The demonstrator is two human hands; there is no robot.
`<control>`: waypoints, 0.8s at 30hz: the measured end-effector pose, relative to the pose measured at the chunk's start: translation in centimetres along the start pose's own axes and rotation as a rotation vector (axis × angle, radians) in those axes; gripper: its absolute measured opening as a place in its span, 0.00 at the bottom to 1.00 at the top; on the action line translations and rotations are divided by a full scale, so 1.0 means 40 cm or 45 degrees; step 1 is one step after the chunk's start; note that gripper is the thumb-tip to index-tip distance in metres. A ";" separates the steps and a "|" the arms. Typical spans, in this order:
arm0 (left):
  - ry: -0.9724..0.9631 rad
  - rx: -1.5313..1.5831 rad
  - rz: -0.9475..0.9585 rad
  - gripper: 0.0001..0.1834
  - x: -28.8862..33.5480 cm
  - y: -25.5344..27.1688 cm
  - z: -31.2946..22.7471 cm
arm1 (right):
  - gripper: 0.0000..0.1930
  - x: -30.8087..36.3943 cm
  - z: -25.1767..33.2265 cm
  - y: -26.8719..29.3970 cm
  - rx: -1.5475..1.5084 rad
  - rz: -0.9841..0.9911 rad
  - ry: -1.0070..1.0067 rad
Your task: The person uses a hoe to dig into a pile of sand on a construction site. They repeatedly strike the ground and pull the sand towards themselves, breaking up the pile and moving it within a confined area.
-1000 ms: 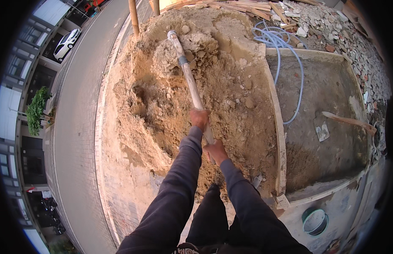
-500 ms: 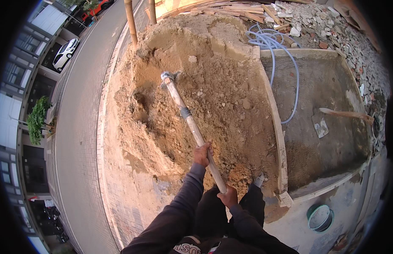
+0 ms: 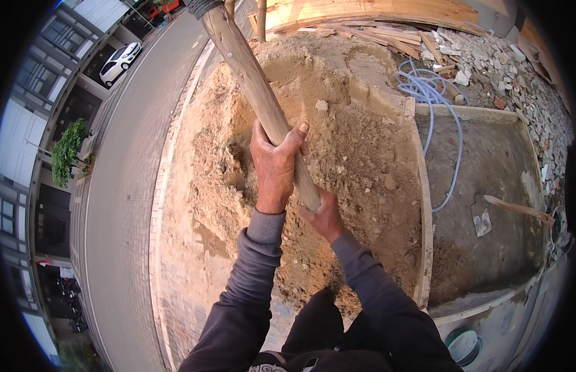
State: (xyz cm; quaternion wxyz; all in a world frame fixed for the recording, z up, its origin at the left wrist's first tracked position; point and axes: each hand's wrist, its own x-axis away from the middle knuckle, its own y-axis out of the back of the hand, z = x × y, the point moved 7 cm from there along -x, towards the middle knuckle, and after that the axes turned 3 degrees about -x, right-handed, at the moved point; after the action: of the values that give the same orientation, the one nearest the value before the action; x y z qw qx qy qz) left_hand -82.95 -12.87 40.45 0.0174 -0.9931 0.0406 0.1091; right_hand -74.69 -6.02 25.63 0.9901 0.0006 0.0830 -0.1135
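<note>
My left hand is wrapped around the middle of a hoe's wooden handle, its thumb lying along the wood. Lower down, my right hand is closed around the handle's near end. The hoe is raised, slanting up and away to the left over a mound of brown sandy soil. Dark wrapping shows at the top edge of the picture, and the hoe's blade is out of view. Neither hand touches the soil.
To the right lies a shallow framed mixing bed with another long-handled tool in it. A pale blue hose droops over its edge. Rubble, planks and a bucket lie around. A paved road runs left.
Both hands have lifted the hoe up from the soil, and its head has left the picture at the top. My view has shifted slightly, so the surroundings appear farther right.
</note>
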 end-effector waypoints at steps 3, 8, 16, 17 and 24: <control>0.107 0.064 -0.003 0.15 -0.082 0.016 0.101 | 0.15 -0.195 0.005 -0.073 -0.222 0.015 0.018; 0.653 0.035 -0.091 0.10 -0.134 0.096 0.472 | 0.15 -0.222 -0.239 -0.121 0.103 0.016 -0.514; 1.219 0.253 -0.063 0.10 0.258 0.154 0.760 | 0.20 0.172 -0.363 -0.066 0.440 0.261 -0.854; 1.189 0.296 0.003 0.11 0.301 0.143 0.752 | 0.20 0.195 -0.344 -0.039 0.473 0.219 -0.830; 1.058 0.698 0.058 0.15 0.361 0.179 0.809 | 0.21 0.600 -0.370 0.034 0.529 0.101 -0.759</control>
State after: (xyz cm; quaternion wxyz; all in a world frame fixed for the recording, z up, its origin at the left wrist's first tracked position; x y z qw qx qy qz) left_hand -76.46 -19.72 5.54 0.2577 -0.9103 0.0928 -0.3103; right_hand -53.79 -9.80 7.06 0.9531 0.1720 -0.2341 -0.0845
